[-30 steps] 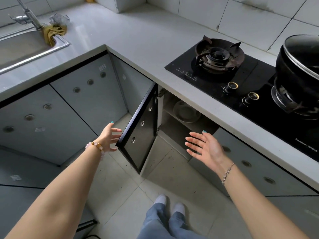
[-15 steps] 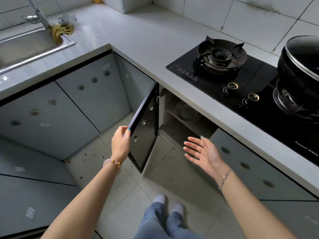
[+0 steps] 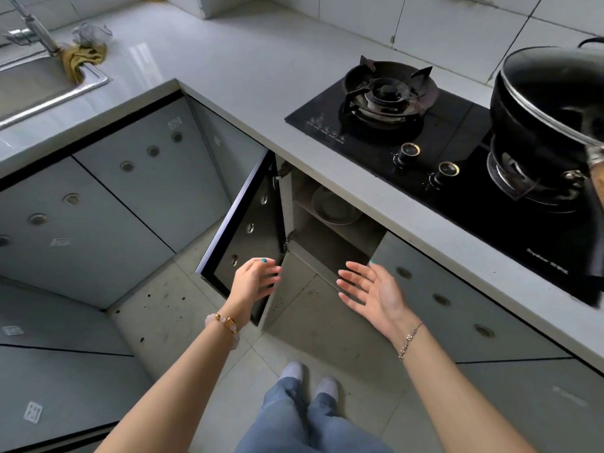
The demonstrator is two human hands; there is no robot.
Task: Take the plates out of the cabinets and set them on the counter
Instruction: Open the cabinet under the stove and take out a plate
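A pale plate lies on the upper shelf inside the open cabinet under the grey counter. The cabinet's dark door stands swung out to the left. My left hand hovers in front of the door's lower inner face, fingers apart, holding nothing. My right hand is open, palm turned left, in front of the cabinet opening and below the plate. Both hands are apart from the plate. The plate's right side is hidden by the counter edge.
A black gas hob sits on the counter right above the cabinet, with a black pot on its right burner. A steel sink with a yellow cloth is at far left. Closed grey cabinet doors flank the opening.
My left hand let go of the door's edge and moved right, to the door's inner side. My right hand stayed open in front of the opening. The view shifted slightly closer.
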